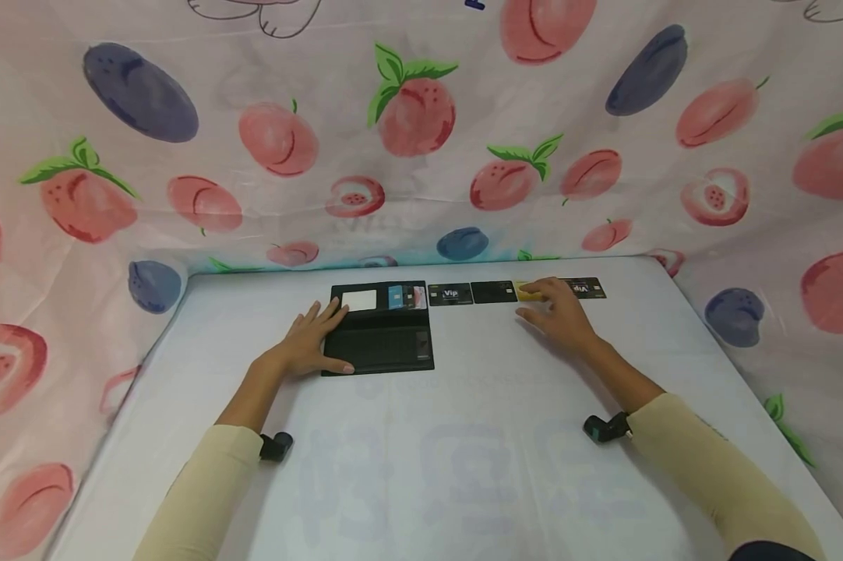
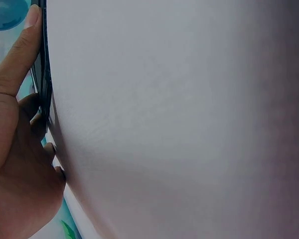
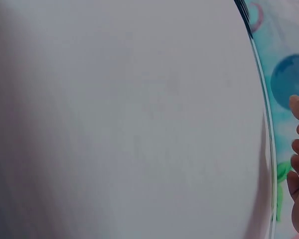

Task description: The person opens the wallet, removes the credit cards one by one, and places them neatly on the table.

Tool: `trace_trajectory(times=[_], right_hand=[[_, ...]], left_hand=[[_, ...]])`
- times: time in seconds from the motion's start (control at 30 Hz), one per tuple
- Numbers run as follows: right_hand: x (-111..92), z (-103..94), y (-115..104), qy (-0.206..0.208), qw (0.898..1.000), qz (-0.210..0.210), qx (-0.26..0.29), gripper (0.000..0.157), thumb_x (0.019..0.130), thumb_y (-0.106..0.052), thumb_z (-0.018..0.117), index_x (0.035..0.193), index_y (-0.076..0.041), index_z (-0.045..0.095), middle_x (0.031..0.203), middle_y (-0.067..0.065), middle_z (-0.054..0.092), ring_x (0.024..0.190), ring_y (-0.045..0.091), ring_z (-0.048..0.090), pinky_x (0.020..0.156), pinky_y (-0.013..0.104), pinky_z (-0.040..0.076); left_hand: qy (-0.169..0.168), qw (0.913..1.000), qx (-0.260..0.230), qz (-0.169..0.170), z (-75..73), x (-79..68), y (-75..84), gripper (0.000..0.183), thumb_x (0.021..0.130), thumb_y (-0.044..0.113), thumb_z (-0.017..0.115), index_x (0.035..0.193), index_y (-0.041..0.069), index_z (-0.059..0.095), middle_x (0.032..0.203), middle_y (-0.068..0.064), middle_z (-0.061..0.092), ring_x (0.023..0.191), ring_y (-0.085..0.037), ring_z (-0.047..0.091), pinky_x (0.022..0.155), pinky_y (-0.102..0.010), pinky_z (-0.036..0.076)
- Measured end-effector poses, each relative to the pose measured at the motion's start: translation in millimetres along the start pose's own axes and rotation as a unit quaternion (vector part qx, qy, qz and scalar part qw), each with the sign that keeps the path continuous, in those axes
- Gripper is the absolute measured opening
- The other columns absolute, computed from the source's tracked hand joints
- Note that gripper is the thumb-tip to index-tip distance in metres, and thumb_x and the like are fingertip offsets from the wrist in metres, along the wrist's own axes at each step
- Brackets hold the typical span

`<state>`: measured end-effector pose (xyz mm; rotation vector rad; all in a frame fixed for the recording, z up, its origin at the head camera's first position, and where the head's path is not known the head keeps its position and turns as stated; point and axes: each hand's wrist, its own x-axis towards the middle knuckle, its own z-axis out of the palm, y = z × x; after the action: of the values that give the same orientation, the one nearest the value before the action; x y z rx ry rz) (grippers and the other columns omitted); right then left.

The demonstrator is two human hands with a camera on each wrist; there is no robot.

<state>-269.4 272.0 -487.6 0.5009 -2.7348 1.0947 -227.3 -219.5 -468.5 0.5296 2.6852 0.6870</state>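
Observation:
A black wallet (image 1: 379,349) lies unfolded on the white table, a white card (image 1: 361,301) in its upper left panel and a blue card (image 1: 396,297) among others in its upper right slots. Spread along the wallet's left edge, my left hand (image 1: 305,343) rests with its thumb on the lower panel. The left wrist view shows the wallet edge-on (image 2: 44,59) beside that hand. My right hand (image 1: 562,313) has its fingertips at a yellow card (image 1: 529,296), partly covering it; the exact contact is hidden. In the right wrist view its fingers are loosely bent.
Right of the wallet, a row holds a black "Vip" card (image 1: 451,294), a plain black card (image 1: 493,292), the yellow one, and another black card (image 1: 590,288) with upside-down lettering. Behind the table (image 1: 421,467) hangs a fruit-print cloth (image 1: 407,202).

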Motion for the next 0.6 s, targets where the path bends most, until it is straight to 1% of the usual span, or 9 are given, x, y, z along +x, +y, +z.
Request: trace_trajectory(times=[0.13,0.2,0.33,0.47,0.6], right_hand=[[-0.3,8.9,-5.2,-0.013,1.000,-0.016,0.012,0.047,0.092,-0.016,0.084,0.133,0.001,0.068,0.132,0.019,0.062,0.114,0.036,0.058,0.092,0.051,0.049],[-0.4,13.6,-9.2,-0.019,0.999,-0.025,0.016,0.048,0.092,-0.017,0.085,0.134,0.001,0.068,0.132,0.019,0.063,0.115,0.035,0.058,0.092,0.051,0.050],[-0.5,23.7,-19.4,-0.036,0.999,-0.036,0.017,0.049,0.093,-0.020,0.084,0.135,0.000,0.068,0.130,0.016,0.064,0.112,0.032,0.058,0.091,0.050,0.051],[0.0,33.7,-32.5,-0.061,0.997,-0.036,0.021,0.048,0.094,-0.023,0.083,0.135,-0.004,0.068,0.128,0.012,0.064,0.108,0.027,0.058,0.091,0.046,0.051],[1.6,43.1,-43.5,-0.078,0.996,-0.037,0.025,0.048,0.094,-0.026,0.084,0.135,-0.006,0.069,0.126,0.009,0.065,0.107,0.025,0.057,0.091,0.044,0.051]], left_hand=[[-0.002,1.0000,-0.002,0.000,-0.1,0.0,-0.2,0.120,0.081,0.048,0.090,0.169,0.008,0.019,0.175,-0.018,0.003,0.158,-0.046,-0.007,0.125,-0.062,-0.005],[-0.004,1.0000,-0.001,-0.001,-0.1,0.0,-0.5,0.119,0.082,0.048,0.090,0.169,0.008,0.019,0.175,-0.018,0.002,0.158,-0.046,-0.007,0.125,-0.062,-0.005],[-0.002,1.0000,0.002,0.000,-0.5,-0.3,-1.0,0.119,0.082,0.048,0.090,0.168,0.007,0.019,0.175,-0.018,0.003,0.158,-0.047,-0.006,0.125,-0.063,-0.004],[0.000,1.0000,-0.001,0.001,-1.0,-0.5,-0.1,0.119,0.082,0.048,0.090,0.168,0.007,0.019,0.175,-0.018,0.003,0.158,-0.047,-0.007,0.125,-0.063,-0.005],[0.001,1.0000,-0.001,0.003,-0.4,0.5,0.4,0.119,0.082,0.049,0.090,0.168,0.007,0.019,0.175,-0.017,0.004,0.158,-0.047,-0.006,0.125,-0.063,-0.005]])
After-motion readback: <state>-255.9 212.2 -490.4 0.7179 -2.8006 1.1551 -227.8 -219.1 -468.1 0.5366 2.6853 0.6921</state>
